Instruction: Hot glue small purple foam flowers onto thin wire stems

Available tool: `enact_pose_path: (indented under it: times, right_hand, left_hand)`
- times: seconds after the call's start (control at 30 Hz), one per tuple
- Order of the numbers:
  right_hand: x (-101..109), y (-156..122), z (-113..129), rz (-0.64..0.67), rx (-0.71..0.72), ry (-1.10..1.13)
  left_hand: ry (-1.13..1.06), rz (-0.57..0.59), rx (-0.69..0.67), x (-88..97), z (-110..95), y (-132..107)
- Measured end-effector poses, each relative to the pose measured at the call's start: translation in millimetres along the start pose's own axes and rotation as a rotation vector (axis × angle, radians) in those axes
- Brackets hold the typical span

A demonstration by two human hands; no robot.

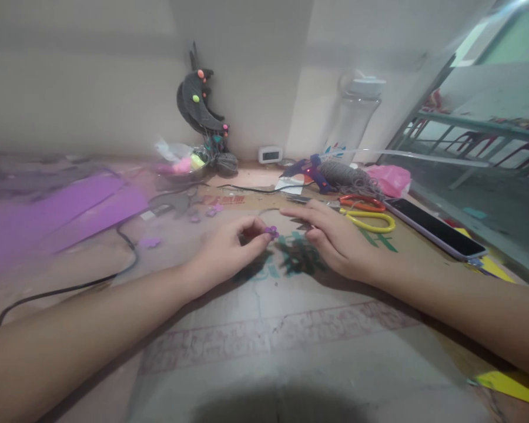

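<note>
My left hand (229, 247) rests on the cardboard-covered table and pinches a small purple foam piece (271, 231) between thumb and fingertips. My right hand (330, 235) lies just to the right of it, palm down, index finger stretched toward the purple piece and the other fingers loosely curled; nothing shows in it. Both forearms lie on the table. The picture is blurred.
Purple foam sheets (66, 214) lie at the left, with a black cable (123, 241) beside them. Yellow scissors (370, 220), orange scissors (361, 202), a phone (436, 229), a glue gun (311, 170), grey yarn (348, 176) and a water bottle (357, 117) sit at the right. A dark crescent ornament (200, 106) stands at the back.
</note>
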State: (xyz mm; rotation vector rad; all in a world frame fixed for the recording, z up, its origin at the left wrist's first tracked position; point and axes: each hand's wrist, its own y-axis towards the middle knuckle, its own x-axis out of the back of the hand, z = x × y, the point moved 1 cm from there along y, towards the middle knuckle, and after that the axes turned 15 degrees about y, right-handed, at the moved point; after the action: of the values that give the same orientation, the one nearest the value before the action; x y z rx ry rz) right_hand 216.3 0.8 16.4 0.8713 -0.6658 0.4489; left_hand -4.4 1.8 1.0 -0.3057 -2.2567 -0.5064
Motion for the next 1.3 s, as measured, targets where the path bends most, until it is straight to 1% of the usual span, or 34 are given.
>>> enact_pose_path:
  times: [0.13, 0.33, 0.4, 0.53, 0.83, 0.97, 1.3]
  right_hand:
    - [3, -2, -7, 0.039, 0.043, -0.194]
    - [-2, -1, -9, 0.022, 0.13, -0.33]
    - [-2, -1, -10, 0.014, 0.133, -0.356]
    - [0, 0, -11, 0.012, 0.113, -0.383]
    - [-2, 1, -11, 0.021, 0.154, -0.419]
    - [-2, 0, -12, 0.018, 0.164, -0.406]
    - [-1, 0, -14, 0.014, 0.186, -0.353]
  left_hand:
    - [0.003, 0.001, 0.002, 1.0, -2, 0]
    - [0.062, 0.009, -0.023, 2.4, -2, -1]
    - [0.068, 0.009, -0.017, 2.5, -3, -1]
    - [0.033, 0.013, -0.017, 3.0, -5, -1]
    - [0.068, 0.009, -0.02, 3.4, -5, -1]
    - [0.043, 0.017, -0.041, 3.8, -6, -1]
    - [-0.02, 0.031, -0.025, 3.3, -6, -1]
